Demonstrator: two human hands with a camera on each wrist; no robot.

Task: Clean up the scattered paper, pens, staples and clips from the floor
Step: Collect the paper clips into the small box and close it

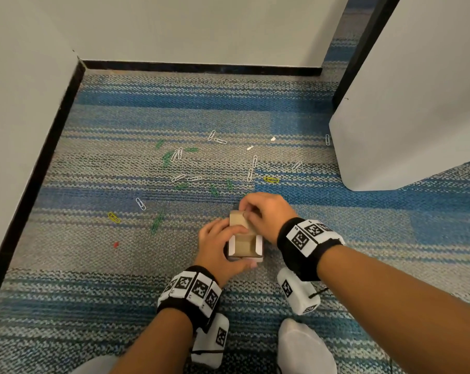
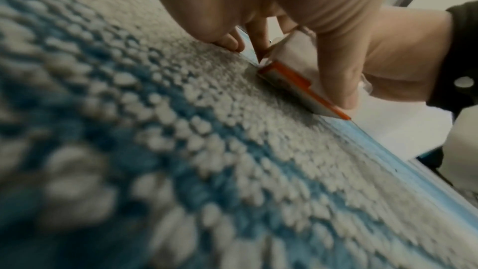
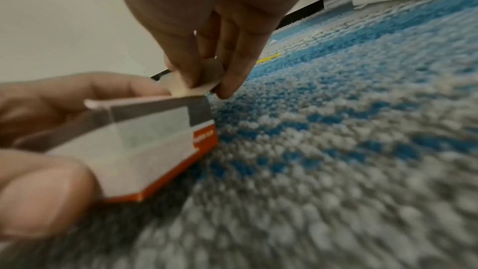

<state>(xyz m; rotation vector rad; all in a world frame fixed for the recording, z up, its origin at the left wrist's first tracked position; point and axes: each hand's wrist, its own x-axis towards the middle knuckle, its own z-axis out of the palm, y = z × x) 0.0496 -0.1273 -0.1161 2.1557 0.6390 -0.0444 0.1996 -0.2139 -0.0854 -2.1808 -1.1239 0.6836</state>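
A small white and orange cardboard box (image 1: 245,247) (image 3: 160,150) (image 2: 297,81) sits open on the carpet. My left hand (image 1: 220,245) grips its sides, thumb on the near end. My right hand (image 1: 263,211) (image 3: 207,81) pinches the box's lid flap (image 1: 239,218) (image 3: 196,87) at the far end and holds it up. Several paper clips lie scattered beyond the box: green ones (image 1: 167,157), white ones (image 1: 178,177) and yellow ones (image 1: 271,180) (image 1: 114,217). Two small white paper scraps (image 1: 272,139) lie farther back.
Striped blue and grey carpet (image 1: 363,211) covers the floor. White walls with black skirting (image 1: 201,67) close the back and left. A white panel (image 1: 406,117) stands at right. A red scrap (image 1: 116,244) lies at left. My socked foot (image 1: 304,346) is near the bottom.
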